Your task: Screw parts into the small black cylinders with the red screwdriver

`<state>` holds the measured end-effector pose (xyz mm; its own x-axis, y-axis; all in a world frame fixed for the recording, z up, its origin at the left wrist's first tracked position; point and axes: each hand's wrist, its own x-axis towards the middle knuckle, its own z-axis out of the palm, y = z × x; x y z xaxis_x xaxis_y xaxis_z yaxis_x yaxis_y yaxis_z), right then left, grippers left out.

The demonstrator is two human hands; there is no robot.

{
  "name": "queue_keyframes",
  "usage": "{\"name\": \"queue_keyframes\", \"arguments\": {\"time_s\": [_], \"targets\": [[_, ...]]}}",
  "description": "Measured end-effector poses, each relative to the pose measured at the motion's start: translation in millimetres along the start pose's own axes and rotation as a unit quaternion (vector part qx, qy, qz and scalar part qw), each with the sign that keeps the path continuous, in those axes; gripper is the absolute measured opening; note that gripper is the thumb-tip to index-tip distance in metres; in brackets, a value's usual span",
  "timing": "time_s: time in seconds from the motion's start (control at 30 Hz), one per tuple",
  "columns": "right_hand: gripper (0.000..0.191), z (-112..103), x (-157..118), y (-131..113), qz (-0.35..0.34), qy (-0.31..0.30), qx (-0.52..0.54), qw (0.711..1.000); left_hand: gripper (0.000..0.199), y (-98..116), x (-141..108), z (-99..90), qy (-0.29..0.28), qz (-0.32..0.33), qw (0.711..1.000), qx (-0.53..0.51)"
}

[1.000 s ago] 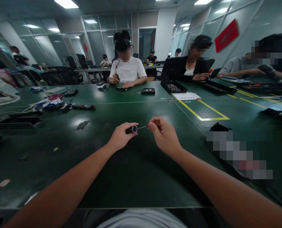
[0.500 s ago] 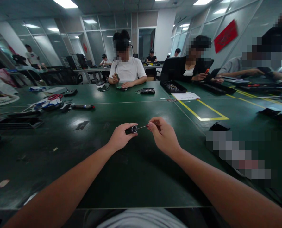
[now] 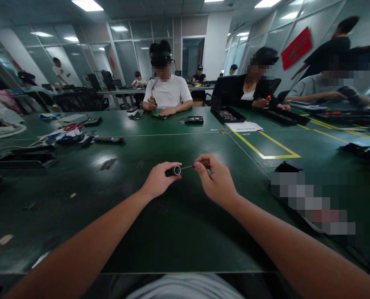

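My left hand (image 3: 156,181) is closed around a short black cylinder, flashlight-like in shape (image 3: 172,170), whose round end with a pale ring faces right. Pinched in my right hand (image 3: 217,178) is a screwdriver (image 3: 205,163) with a reddish handle and a thin metal shaft. The shaft points left, and its tip is at the ringed end of the cylinder. Whether the tip touches the rim or sits inside, I cannot tell. Both hands are held over the green table (image 3: 178,232), near its middle.
Scissors (image 3: 73,127) lie in a pile of items on the left, near a dark pen-like tool (image 3: 109,140). Across the table a person in a white shirt (image 3: 169,93) works. A black compartment box (image 3: 227,114) stands back right, beside a yellow tape outline (image 3: 281,157).
My hands and what they hold have hardly moved. In the background, a standing person at the left has shifted right, and another standing person shows at the far right.
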<state>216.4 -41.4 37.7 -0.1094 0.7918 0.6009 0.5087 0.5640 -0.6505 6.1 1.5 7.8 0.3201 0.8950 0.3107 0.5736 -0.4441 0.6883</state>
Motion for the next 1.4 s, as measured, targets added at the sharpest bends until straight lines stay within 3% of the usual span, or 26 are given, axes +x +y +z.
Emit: {"name": "queue_keyframes", "arguments": {"time_s": [0.7, 1.0, 1.27, 1.4], "targets": [[0.013, -3.2, 4.3, -1.2, 0.036, 0.040, -0.035, 0.998, 0.046, 0.1, 0.9, -0.9, -0.021, -0.041, 0.999, 0.004], [0.014, -4.3, 4.7, 1.6, 0.048, 0.040, -0.043, 0.997, 0.046, -5.0, 3.2, -3.2, 0.001, -0.049, 0.999, -0.024], [0.016, -5.4, 7.1, 4.0, 0.064, 0.052, -0.044, 0.996, 0.039, -5.0, 9.8, -8.8, 0.042, -0.070, 0.977, -0.197], [0.016, -6.6, 8.9, 6.1, 0.065, 0.063, -0.048, 0.995, 0.034, -1.7, 13.0, -11.3, 0.052, -0.118, 0.957, -0.261]]}}
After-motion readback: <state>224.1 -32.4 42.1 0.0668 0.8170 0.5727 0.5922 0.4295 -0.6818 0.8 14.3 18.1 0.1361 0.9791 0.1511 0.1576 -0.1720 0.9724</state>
